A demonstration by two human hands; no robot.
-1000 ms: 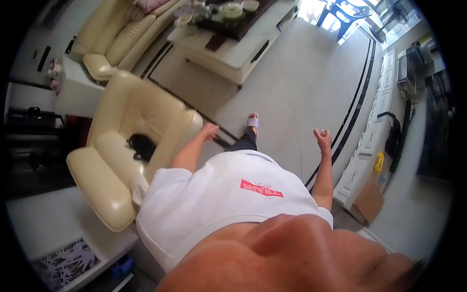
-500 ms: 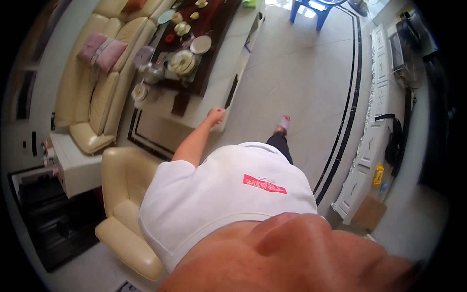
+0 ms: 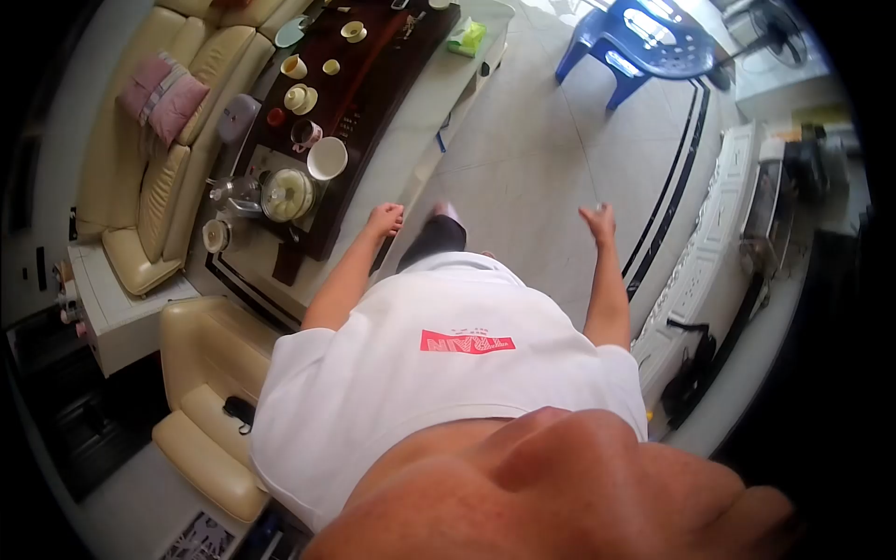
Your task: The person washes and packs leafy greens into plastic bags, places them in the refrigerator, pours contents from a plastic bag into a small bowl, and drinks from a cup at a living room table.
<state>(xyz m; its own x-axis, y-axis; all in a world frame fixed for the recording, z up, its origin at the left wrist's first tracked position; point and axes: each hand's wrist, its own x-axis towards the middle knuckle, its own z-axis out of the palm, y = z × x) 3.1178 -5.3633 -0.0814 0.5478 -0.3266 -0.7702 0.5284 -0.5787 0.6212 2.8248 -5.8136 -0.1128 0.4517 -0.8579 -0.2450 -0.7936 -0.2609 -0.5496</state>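
Note:
My left hand [image 3: 385, 220] is in the air beside the near edge of the long tea table [image 3: 403, 140], its fingers curled inward; nothing shows in it. Out over the tiled floor [image 3: 523, 159], my right hand [image 3: 600, 222] hangs with thumb and fingers apart, holding nothing. On the table's dark tray [image 3: 359, 93] stand a white bowl [image 3: 328, 159], a glass pot with a lid [image 3: 287, 195], a patterned mug [image 3: 305, 135] and several small cups. One of my feet, in a light slipper [image 3: 448, 211], shows ahead on the floor.
A blue plastic chair [image 3: 644, 42] stands ahead, with a fan [image 3: 775, 35] to its right. White cabinets [image 3: 695, 252] line the right side. To the left are a cream sofa [image 3: 121, 177] with a pink pillow [image 3: 166, 97] and an armchair [image 3: 210, 411] bearing a dark object [image 3: 240, 411].
The view has moved forward along the tea table, and the blue chair looks nearer. My right hand, out of sight half a second ago, is back in view. The forward foot has changed sides.

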